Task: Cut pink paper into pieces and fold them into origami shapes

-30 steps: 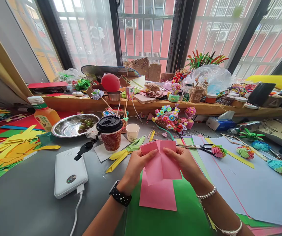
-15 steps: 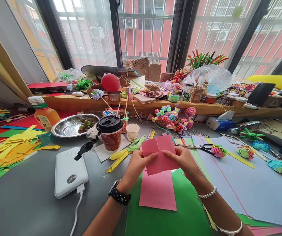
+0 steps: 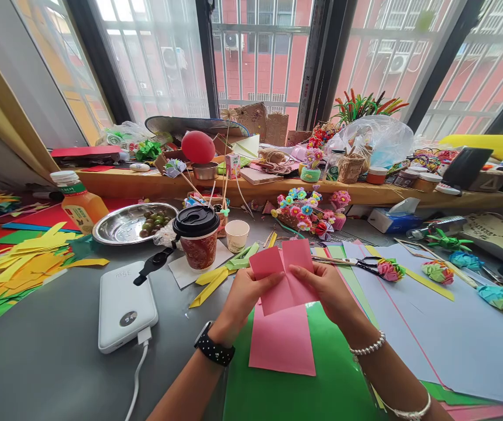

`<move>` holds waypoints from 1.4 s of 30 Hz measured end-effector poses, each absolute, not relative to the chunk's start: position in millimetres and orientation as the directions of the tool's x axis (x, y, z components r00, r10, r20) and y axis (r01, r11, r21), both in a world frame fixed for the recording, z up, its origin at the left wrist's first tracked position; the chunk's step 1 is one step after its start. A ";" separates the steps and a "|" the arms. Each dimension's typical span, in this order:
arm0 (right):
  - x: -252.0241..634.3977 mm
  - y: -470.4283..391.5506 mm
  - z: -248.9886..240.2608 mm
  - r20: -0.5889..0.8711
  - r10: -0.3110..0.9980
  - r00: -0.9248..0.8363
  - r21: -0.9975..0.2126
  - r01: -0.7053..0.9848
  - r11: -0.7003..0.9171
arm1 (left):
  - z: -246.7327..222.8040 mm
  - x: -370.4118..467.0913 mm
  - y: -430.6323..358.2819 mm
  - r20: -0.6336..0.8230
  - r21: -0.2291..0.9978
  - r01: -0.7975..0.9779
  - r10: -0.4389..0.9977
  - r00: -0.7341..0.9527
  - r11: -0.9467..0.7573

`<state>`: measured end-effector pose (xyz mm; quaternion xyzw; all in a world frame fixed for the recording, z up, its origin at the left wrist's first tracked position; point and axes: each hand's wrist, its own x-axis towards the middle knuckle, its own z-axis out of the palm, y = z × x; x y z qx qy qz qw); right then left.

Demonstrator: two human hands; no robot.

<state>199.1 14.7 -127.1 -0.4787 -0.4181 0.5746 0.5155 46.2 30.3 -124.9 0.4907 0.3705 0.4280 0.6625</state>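
Pink paper [image 3: 280, 297] held up over far edge of green sheet [image 3: 337, 368], grip narrow: pinched by left hand [image 3: 248, 290] and right hand [image 3: 329, 287]. Centre crease made, top edge apparently slit; shaping judged unfinished. Pink sheet [image 3: 282, 346] below lies flat, apparently not yet worked.

A creased pink paper piece [image 3: 284, 295] is gripped by the left hand [image 3: 243, 295] and the right hand [image 3: 331, 287], one at each side; its upper edge is split between them. A second pink sheet [image 3: 282, 348] is laid beneath, on a green sheet [image 3: 339, 374]. Scissors [image 3: 361, 265] are placed beyond the right hand, near a multicoloured folded paper bud [image 3: 390, 269]. To the left, a cable [image 3: 137, 374] is plugged into a white power bank [image 3: 124, 304]; grapes [image 3: 155, 223] are held in a metal bowl [image 3: 106, 228].
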 end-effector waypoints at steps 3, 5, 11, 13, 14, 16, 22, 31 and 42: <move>198.4 14.7 -127.5 -0.108 0.994 -0.009 -0.978 -0.178 -0.108 | -125.7 45.7 30.6 -0.088 0.968 -0.186 0.926 0.367 0.166; 198.0 14.9 -127.8 -0.094 0.995 0.009 -0.982 -0.166 -0.091 | -126.1 45.7 31.0 -0.125 0.969 -0.153 0.916 0.383 0.196; 201.5 16.7 -127.2 -0.039 0.999 0.000 -0.990 -0.138 -0.039 | -124.4 44.4 32.2 -0.143 0.969 -0.137 0.917 0.372 0.207; 202.6 17.1 -126.6 -0.041 0.999 -0.030 -0.991 -0.123 -0.044 | -123.7 43.9 32.3 -0.131 0.966 -0.160 0.914 0.383 0.205; 202.8 17.1 -126.4 -0.044 0.998 -0.034 -0.992 -0.116 -0.048 | -123.4 44.0 32.2 -0.132 0.963 -0.167 0.912 0.388 0.210; 202.1 16.5 -126.1 -0.045 0.999 -0.022 -0.993 -0.107 -0.048 | -123.2 45.0 31.8 -0.135 0.960 -0.177 0.914 0.383 0.216; 198.8 15.6 -129.3 0.022 0.999 0.046 -0.993 -0.114 0.027 | -121.9 49.0 29.8 -0.087 0.964 -0.218 0.954 0.286 0.153; 200.4 21.1 -135.1 0.072 0.992 0.104 -0.994 -0.075 0.080 | -123.4 47.6 31.4 -0.075 0.977 -0.175 0.965 0.250 0.121; 205.9 20.8 -127.4 0.068 0.997 0.032 -0.997 0.026 0.067 | -122.3 45.4 31.5 -0.130 0.983 -0.065 0.901 0.414 0.172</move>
